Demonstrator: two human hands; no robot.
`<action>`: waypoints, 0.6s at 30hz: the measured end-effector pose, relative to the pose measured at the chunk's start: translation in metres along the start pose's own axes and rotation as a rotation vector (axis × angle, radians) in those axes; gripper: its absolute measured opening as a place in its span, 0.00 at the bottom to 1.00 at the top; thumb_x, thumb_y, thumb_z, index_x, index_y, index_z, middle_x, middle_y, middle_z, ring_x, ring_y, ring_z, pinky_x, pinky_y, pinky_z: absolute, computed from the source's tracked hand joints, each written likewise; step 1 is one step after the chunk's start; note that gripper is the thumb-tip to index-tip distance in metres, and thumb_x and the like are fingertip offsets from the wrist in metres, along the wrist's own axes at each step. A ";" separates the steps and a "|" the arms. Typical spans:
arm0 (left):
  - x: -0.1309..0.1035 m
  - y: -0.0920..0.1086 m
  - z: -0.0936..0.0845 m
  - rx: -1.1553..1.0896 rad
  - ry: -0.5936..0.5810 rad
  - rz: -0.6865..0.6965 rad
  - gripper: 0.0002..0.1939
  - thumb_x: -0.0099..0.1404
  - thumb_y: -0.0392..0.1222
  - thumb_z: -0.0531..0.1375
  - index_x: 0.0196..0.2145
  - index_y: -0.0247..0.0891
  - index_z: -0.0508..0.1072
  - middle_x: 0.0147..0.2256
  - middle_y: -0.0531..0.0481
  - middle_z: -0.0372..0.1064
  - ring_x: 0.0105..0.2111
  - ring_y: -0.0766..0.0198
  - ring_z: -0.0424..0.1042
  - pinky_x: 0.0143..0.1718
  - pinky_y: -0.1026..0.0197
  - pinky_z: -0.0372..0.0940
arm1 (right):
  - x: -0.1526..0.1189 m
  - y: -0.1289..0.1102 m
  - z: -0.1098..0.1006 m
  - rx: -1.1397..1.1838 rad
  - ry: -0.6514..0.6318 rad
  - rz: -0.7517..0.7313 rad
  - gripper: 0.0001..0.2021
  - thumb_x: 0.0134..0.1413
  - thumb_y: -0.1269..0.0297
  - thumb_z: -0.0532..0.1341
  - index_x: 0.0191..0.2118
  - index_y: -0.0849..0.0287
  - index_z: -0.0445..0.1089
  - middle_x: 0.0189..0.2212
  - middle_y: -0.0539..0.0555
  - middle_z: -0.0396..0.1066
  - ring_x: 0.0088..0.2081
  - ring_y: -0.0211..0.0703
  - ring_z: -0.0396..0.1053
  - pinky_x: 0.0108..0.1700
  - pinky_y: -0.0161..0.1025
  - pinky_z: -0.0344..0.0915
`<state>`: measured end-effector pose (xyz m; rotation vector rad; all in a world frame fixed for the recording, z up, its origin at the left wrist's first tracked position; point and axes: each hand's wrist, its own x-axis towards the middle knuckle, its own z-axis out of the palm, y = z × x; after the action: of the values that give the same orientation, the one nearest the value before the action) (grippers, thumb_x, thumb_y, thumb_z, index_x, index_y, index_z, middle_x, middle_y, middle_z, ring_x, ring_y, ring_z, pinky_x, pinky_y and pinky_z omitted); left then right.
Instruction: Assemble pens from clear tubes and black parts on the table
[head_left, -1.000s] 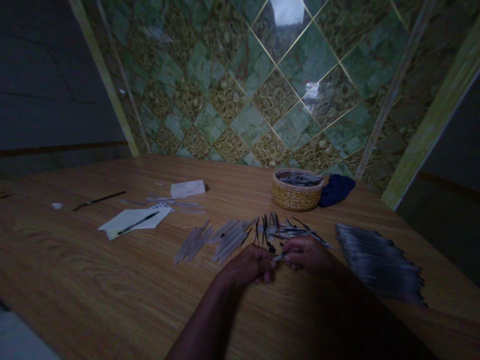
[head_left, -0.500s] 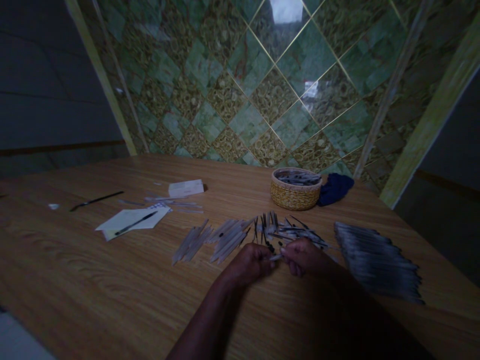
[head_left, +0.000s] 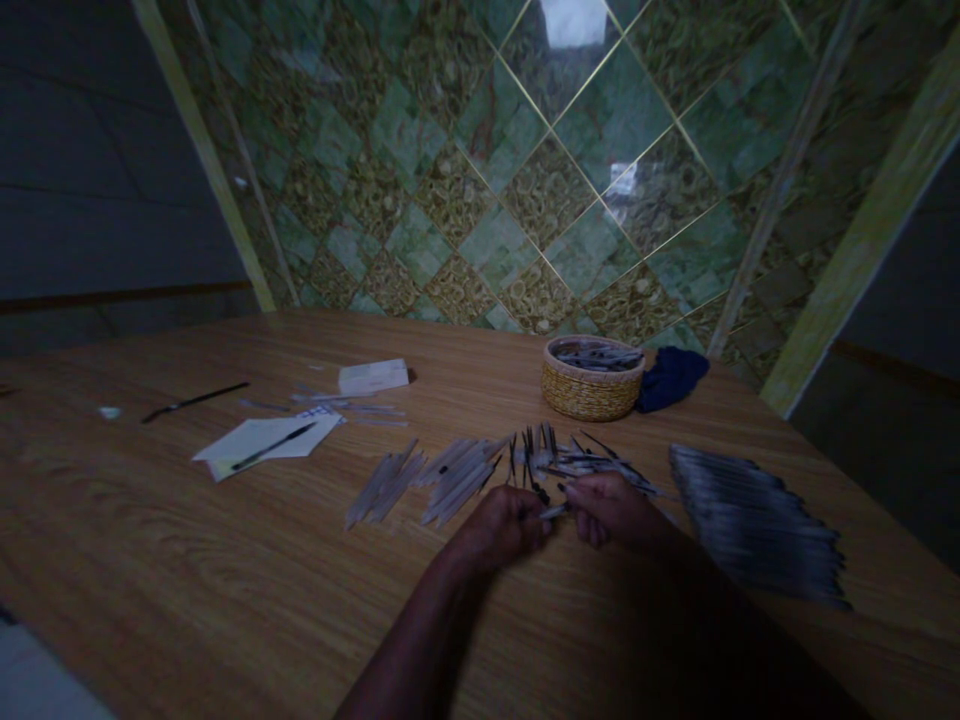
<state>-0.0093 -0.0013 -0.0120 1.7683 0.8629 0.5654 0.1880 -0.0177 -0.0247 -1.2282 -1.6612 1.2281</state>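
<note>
My left hand [head_left: 510, 525] is closed on a pale pen barrel [head_left: 553, 512] whose end points toward my right hand. My right hand [head_left: 606, 505] pinches its fingers together at the barrel's right end; what they hold there is too small and dark to name. Just beyond my hands lie dark pen parts [head_left: 536, 450] and a loose heap of pens [head_left: 600, 465]. Two groups of clear barrels, one at the left [head_left: 384, 485] and one nearer my left hand [head_left: 461, 475], rest on the table. To the right is a neat row of pens [head_left: 757, 525].
Behind the heap, a woven basket [head_left: 592, 385] full of pens stands beside a dark blue cloth [head_left: 673, 378]. Leftward on the wooden table [head_left: 225, 600] are a white box [head_left: 373, 376], papers [head_left: 262, 440] with a black pen [head_left: 274, 446], and a thin black strip [head_left: 196, 400].
My right hand has shifted very slightly to the right, with a little more of the barrel showing between the hands. My left hand has hardly moved.
</note>
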 end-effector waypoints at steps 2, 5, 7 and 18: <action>0.000 0.000 0.001 -0.009 0.014 -0.010 0.17 0.52 0.53 0.60 0.21 0.34 0.67 0.19 0.55 0.58 0.19 0.71 0.54 0.20 0.66 0.47 | 0.000 0.000 -0.001 0.034 -0.002 -0.005 0.17 0.47 0.49 0.60 0.28 0.59 0.64 0.16 0.45 0.67 0.15 0.31 0.62 0.17 0.29 0.57; 0.000 0.000 0.001 -0.024 0.018 -0.019 0.17 0.52 0.53 0.60 0.21 0.35 0.67 0.18 0.56 0.57 0.19 0.71 0.53 0.20 0.66 0.46 | 0.001 0.002 0.000 0.068 -0.024 -0.018 0.16 0.44 0.51 0.63 0.31 0.59 0.64 0.17 0.45 0.68 0.16 0.32 0.63 0.18 0.29 0.58; 0.000 -0.001 0.002 -0.021 0.014 -0.014 0.17 0.53 0.52 0.60 0.21 0.35 0.67 0.18 0.56 0.57 0.19 0.71 0.52 0.20 0.66 0.46 | 0.002 0.004 0.003 0.045 -0.016 -0.019 0.17 0.47 0.48 0.60 0.26 0.59 0.63 0.15 0.46 0.67 0.14 0.31 0.62 0.16 0.29 0.57; 0.003 -0.007 0.002 0.040 0.034 0.029 0.15 0.55 0.49 0.58 0.20 0.35 0.65 0.18 0.57 0.55 0.19 0.71 0.52 0.19 0.66 0.46 | 0.004 0.008 0.004 0.082 0.006 -0.014 0.18 0.45 0.48 0.61 0.29 0.60 0.63 0.15 0.45 0.67 0.14 0.31 0.62 0.16 0.28 0.56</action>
<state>-0.0083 0.0012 -0.0195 1.8150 0.8785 0.6028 0.1849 -0.0141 -0.0338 -1.1676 -1.5967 1.2698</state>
